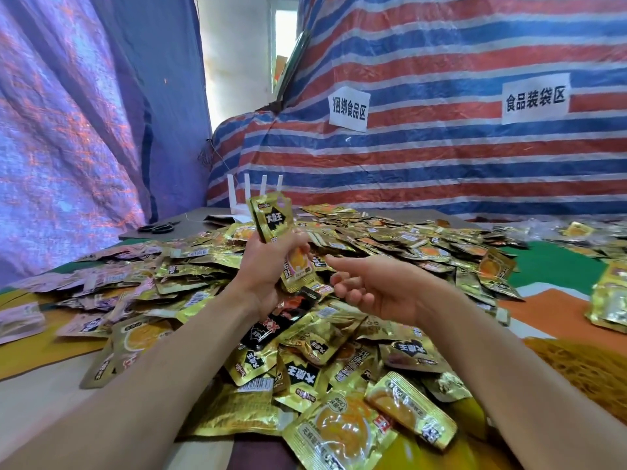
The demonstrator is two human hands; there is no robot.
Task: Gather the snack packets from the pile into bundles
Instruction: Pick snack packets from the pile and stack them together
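Observation:
A big pile of gold foil snack packets (pixel 339 334) covers the table in front of me. My left hand (pixel 268 269) is raised above the pile and grips a stack of gold packets (pixel 271 220) held upright, their tops sticking up and their lower ends showing below my fingers. My right hand (pixel 369 286) hovers just to the right of that stack, palm turned up, fingers loosely curled, index finger pointing toward the stack. It holds nothing.
Pinkish packets (pixel 101 283) lie at the left of the pile. Black scissors (pixel 159 228) and a white pronged stand (pixel 252 195) sit at the back. More gold packets (pixel 610 300) rest at the right edge. Striped tarpaulin walls (pixel 441 157) close in behind.

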